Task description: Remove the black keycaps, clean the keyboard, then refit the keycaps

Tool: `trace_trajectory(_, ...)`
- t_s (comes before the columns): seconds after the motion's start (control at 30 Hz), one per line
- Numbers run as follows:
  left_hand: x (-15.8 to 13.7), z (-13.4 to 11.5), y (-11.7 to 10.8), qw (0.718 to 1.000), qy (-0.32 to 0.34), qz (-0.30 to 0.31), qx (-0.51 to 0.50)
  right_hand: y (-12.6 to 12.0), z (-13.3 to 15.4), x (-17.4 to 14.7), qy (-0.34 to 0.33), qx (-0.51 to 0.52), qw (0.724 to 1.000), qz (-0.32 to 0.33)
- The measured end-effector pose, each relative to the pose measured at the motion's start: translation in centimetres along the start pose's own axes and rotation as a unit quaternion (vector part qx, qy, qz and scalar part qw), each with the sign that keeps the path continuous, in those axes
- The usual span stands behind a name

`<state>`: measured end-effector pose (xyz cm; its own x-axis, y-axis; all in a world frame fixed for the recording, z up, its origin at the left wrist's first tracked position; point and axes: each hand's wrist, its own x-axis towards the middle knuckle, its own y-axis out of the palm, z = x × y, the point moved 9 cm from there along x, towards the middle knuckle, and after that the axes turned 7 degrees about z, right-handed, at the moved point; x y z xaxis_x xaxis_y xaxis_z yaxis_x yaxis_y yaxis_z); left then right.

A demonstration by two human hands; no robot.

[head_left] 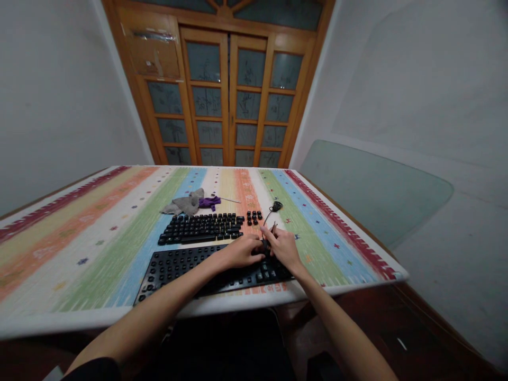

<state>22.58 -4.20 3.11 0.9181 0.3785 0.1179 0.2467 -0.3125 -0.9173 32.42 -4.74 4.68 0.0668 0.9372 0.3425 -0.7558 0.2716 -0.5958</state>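
Note:
A black keyboard point(170, 270) with most of its keycaps off lies along the table's front edge, some caps still on its right part. My left hand point(244, 251) rests over its right half, thumb and fingers curled together beside a small dark piece; whether it grips that piece is hard to see. Close by, my right hand point(283, 247) is closed around a slim dark tool point(274, 226), whose tip pokes up above the fingers. The tool's lower end is hidden. Behind the keyboard, loose black keycaps point(198, 227) lie in rows, with a small separate group point(254, 217) to their right.
A grey cloth point(186, 203) and a purple cloth point(209, 203) lie behind the keycaps, beside a thin rod point(230, 200). A bundled black cable point(277, 206) sits back right. The striped tablecloth point(130, 222) covers the table. A glass panel point(377, 185) leans against the right wall.

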Motion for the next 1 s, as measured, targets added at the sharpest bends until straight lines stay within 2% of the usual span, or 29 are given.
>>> trace_trajectory(0.13, 0.0, 0.2, 0.1, 1.000, -0.005, -0.009, 0.000, -0.1, 0.3, -0.2, -0.011, -0.002, 1.000, -0.004)
trace_trajectory(0.37, 0.1, 0.5, 0.5, 0.999, 0.000, -0.032, 0.006, -0.2, 1.8, -1.2, -0.099, -0.068, 0.993, 0.004)
trace_trajectory(0.47, 0.2, 0.3, 0.5, 0.999, 0.005, -0.032, 0.014, -0.3, 1.3, -1.6, -0.088, -0.049, 0.995, 0.017)
trace_trajectory(0.67, 0.2, 0.4, 0.5, 0.999, -0.003, -0.026, 0.022, -0.6, -0.3, -0.6, -0.018, 0.018, 1.000, 0.013)
trace_trajectory(0.87, 0.4, 0.5, 0.4, 0.999, -0.013, -0.024, 0.022, 0.5, 0.7, 1.1, -0.039, -0.049, 0.997, 0.042)
trace_trajectory(1.0, 0.7, 0.6, 0.3, 0.999, -0.025, -0.019, 0.018, 0.6, 0.5, 2.1, -0.035, -0.078, 0.996, 0.039)
